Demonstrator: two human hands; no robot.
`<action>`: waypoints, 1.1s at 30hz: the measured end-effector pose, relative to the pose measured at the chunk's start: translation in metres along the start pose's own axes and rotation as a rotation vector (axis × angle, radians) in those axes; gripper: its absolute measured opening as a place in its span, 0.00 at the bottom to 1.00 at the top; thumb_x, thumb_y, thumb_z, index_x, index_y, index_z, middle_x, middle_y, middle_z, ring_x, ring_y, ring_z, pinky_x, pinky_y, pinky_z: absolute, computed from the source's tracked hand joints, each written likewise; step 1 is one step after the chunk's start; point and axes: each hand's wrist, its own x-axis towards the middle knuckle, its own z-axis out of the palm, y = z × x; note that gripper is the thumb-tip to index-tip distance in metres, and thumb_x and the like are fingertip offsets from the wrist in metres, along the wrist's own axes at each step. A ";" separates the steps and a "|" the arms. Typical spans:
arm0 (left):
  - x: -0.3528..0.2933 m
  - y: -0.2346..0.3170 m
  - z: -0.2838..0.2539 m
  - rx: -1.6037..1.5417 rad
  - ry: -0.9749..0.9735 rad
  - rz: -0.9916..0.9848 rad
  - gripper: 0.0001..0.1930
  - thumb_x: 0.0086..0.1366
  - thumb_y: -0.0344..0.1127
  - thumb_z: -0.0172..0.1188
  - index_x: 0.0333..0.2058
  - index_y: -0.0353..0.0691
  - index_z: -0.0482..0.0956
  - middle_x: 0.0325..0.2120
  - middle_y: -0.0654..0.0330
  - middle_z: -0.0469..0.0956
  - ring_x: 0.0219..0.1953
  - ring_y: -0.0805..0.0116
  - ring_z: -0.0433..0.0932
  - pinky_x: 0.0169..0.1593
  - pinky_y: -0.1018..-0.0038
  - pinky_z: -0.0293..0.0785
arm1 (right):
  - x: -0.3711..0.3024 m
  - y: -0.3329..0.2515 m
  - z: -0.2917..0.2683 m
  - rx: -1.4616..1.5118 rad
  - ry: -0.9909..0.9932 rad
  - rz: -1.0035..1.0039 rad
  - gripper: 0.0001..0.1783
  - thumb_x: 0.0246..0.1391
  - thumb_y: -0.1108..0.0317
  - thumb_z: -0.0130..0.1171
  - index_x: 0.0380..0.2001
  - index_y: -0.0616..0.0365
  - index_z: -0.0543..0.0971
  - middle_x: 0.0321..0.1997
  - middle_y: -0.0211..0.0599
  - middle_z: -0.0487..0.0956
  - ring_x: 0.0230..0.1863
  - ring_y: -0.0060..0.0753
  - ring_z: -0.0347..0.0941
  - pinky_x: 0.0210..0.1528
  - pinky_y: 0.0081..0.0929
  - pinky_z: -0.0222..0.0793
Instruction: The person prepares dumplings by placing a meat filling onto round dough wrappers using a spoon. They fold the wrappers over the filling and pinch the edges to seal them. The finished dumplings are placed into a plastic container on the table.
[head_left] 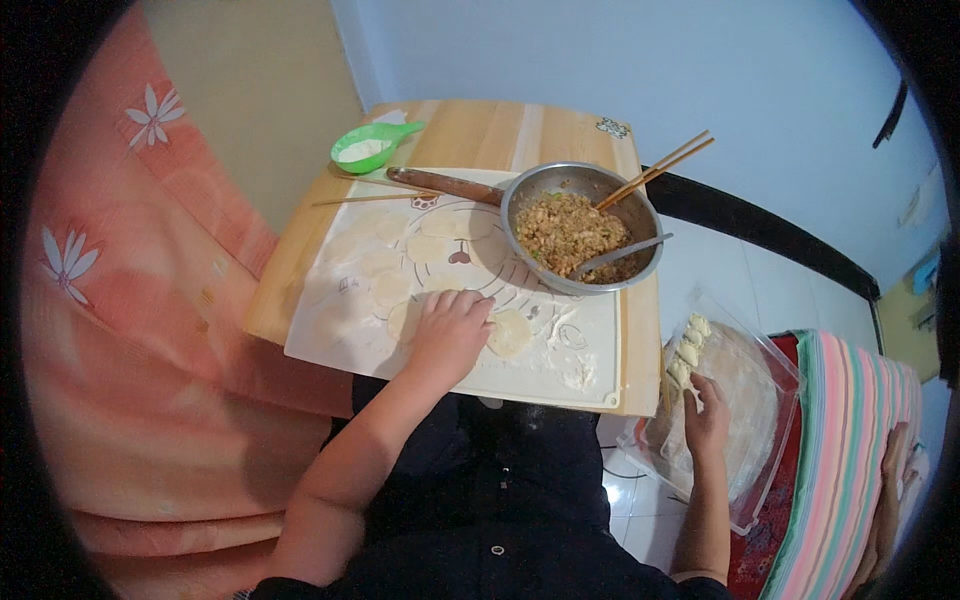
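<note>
Over the pale silicone mat (470, 385), my left hand (453, 330) rests palm down with its fingers laid out. It lies between two round dough wrappers, one dough wrapper (511, 335) beside its fingertips and another partly under it. More flat wrappers lie farther back on the mat. My right hand (708, 420) reaches down at the right, thumb and fingers apart, at the near end of a short row of folded dumplings (688, 347). The dumplings lie along the left edge of a round, floury board (745, 400). I see nothing held in either hand.
On the wooden table (480, 130) stand a metal bowl (512, 215) of minced filling with chopsticks (665, 168) and a spoon, a rolling pin (440, 185), and a green scoop (370, 148) of flour. A clear plastic tray (790, 375) surrounds the board. An orange curtain (150, 350) hangs left.
</note>
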 end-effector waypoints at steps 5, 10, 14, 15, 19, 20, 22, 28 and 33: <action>0.009 0.002 0.003 0.142 -0.119 -0.046 0.10 0.54 0.36 0.60 0.34 0.41 0.75 0.37 0.56 0.72 0.49 0.55 0.67 0.55 0.62 0.57 | -0.001 -0.053 -0.029 0.124 0.116 -0.024 0.12 0.48 0.77 0.58 0.39 0.58 0.77 0.40 0.43 0.78 0.42 0.43 0.75 0.42 0.32 0.71; 0.017 0.008 0.002 -0.184 -0.216 -0.172 0.10 0.58 0.36 0.58 0.36 0.39 0.71 0.35 0.56 0.75 0.43 0.56 0.73 0.49 0.61 0.65 | -0.004 -0.098 -0.013 0.348 -0.031 -0.077 0.12 0.53 0.78 0.55 0.42 0.61 0.77 0.41 0.40 0.78 0.43 0.31 0.75 0.45 0.25 0.70; 0.019 0.027 -0.014 -0.507 -0.234 -0.337 0.10 0.61 0.35 0.57 0.37 0.37 0.69 0.29 0.57 0.78 0.38 0.60 0.77 0.40 0.68 0.71 | 0.013 -0.148 0.025 0.861 -0.350 0.130 0.20 0.56 0.73 0.54 0.53 0.61 0.70 0.49 0.37 0.75 0.52 0.30 0.70 0.51 0.25 0.68; 0.021 0.028 -0.018 -0.608 -0.263 -0.356 0.10 0.62 0.35 0.57 0.38 0.37 0.69 0.30 0.58 0.77 0.38 0.63 0.77 0.41 0.70 0.71 | 0.020 -0.153 0.043 0.987 -0.367 0.168 0.21 0.57 0.72 0.54 0.54 0.62 0.69 0.49 0.37 0.75 0.52 0.30 0.70 0.51 0.26 0.69; 0.024 0.015 -0.016 -0.936 -0.336 -0.339 0.12 0.63 0.34 0.57 0.41 0.36 0.69 0.34 0.60 0.77 0.40 0.73 0.75 0.42 0.77 0.70 | 0.052 -0.177 0.070 1.381 -0.614 0.451 0.22 0.58 0.66 0.55 0.54 0.62 0.69 0.48 0.35 0.74 0.48 0.28 0.71 0.48 0.26 0.70; 0.024 0.010 -0.013 -1.004 -0.340 -0.309 0.12 0.63 0.34 0.57 0.42 0.35 0.69 0.35 0.61 0.76 0.40 0.75 0.74 0.42 0.79 0.70 | 0.056 -0.183 0.067 1.441 -0.722 0.555 0.21 0.58 0.64 0.55 0.53 0.62 0.69 0.47 0.35 0.74 0.46 0.27 0.71 0.47 0.26 0.71; 0.026 0.007 -0.015 -1.012 -0.327 -0.325 0.13 0.64 0.34 0.56 0.44 0.35 0.69 0.37 0.60 0.76 0.41 0.75 0.74 0.43 0.78 0.70 | 0.061 -0.185 0.074 1.427 -0.734 0.597 0.16 0.57 0.67 0.56 0.46 0.65 0.72 0.41 0.36 0.76 0.38 0.26 0.74 0.40 0.24 0.72; 0.011 0.014 -0.008 -1.620 -0.298 -0.681 0.18 0.64 0.34 0.55 0.50 0.33 0.68 0.39 0.60 0.76 0.43 0.74 0.74 0.46 0.76 0.72 | 0.055 -0.189 0.089 1.438 -0.532 0.575 0.10 0.58 0.66 0.56 0.38 0.61 0.75 0.34 0.32 0.77 0.33 0.24 0.73 0.36 0.23 0.72; 0.013 0.017 0.001 -1.529 -0.340 -0.719 0.17 0.65 0.34 0.54 0.50 0.32 0.69 0.40 0.60 0.75 0.42 0.75 0.75 0.45 0.75 0.74 | 0.054 -0.185 0.099 1.472 -0.333 0.544 0.10 0.57 0.68 0.56 0.37 0.64 0.76 0.32 0.34 0.78 0.29 0.24 0.73 0.34 0.22 0.72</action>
